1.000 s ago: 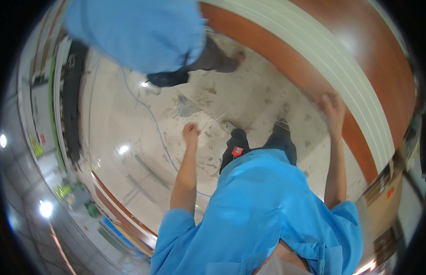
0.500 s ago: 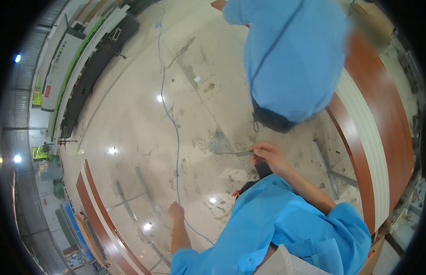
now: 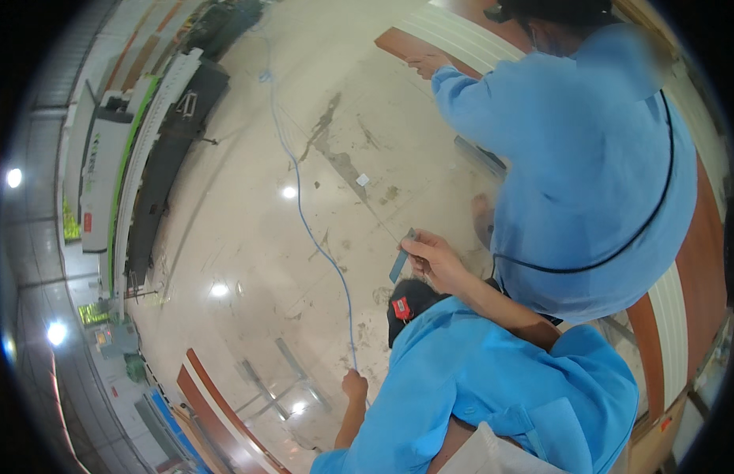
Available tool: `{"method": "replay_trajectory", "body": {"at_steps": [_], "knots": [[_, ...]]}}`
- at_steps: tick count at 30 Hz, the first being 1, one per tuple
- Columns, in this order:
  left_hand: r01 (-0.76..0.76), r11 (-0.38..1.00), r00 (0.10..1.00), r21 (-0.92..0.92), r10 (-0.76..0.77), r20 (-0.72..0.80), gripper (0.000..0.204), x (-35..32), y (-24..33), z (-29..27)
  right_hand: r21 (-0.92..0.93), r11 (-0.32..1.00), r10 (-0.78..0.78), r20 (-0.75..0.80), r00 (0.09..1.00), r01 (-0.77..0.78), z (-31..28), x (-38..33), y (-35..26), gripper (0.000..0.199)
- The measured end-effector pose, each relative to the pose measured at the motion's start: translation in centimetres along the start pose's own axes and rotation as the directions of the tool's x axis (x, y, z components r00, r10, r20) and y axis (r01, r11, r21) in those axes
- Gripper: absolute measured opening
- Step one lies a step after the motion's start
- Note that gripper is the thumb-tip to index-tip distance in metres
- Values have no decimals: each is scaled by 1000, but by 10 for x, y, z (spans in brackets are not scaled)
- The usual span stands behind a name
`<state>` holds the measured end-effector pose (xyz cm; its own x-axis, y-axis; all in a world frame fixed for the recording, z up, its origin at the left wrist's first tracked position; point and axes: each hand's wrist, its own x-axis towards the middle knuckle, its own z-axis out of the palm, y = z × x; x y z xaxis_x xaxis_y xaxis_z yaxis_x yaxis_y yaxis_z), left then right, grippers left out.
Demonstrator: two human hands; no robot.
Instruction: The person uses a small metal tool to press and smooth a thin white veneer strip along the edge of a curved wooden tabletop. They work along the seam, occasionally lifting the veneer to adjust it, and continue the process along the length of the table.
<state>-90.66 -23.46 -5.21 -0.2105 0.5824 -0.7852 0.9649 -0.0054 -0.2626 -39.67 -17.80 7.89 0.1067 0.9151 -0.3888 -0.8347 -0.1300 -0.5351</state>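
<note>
My right hand (image 3: 435, 259) is closed on a flat grey strip (image 3: 399, 266), its lower end slanting down and left over the floor. Below and left, my left hand (image 3: 353, 385) is closed around a thin blue cable (image 3: 322, 246). From that fist the cable runs up across the floor toward the far machine. A small red item (image 3: 401, 309) shows against black cloth below my right hand. Close on the right, a co-worker in a light blue shirt (image 3: 588, 150) bends forward, one hand (image 3: 428, 65) resting on a red-brown panel (image 3: 400, 43).
A long white, green and dark machine (image 3: 145, 182) stands at the left. Red-brown and white panels (image 3: 669, 340) curve along the right side, and narrower panels (image 3: 222, 411) lie at lower left. Metal bars (image 3: 266, 389) rest near my left hand. The floor is pale and stained.
My view has shifted. The co-worker now appears farther right, with a hand on the panel. The strip in my right hand has turned from nearly level to pointing down. My left hand stays at the cable.
</note>
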Motion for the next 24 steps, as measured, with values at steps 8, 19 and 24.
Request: {"method": "replay_trajectory", "body": {"at_steps": [8,19,24], "knots": [[-279,954,935,114,297,-196,24,129,77,-144,180,983,61,-156,986,-32,11,126,-39,18],[-406,765,738,499,597,-315,34,383,255,-580,213,947,-173,-289,942,240,43,338,-171,14],[-587,638,461,498,769,-442,29,437,397,-750,128,880,-344,-491,800,457,25,394,-212,16]]}}
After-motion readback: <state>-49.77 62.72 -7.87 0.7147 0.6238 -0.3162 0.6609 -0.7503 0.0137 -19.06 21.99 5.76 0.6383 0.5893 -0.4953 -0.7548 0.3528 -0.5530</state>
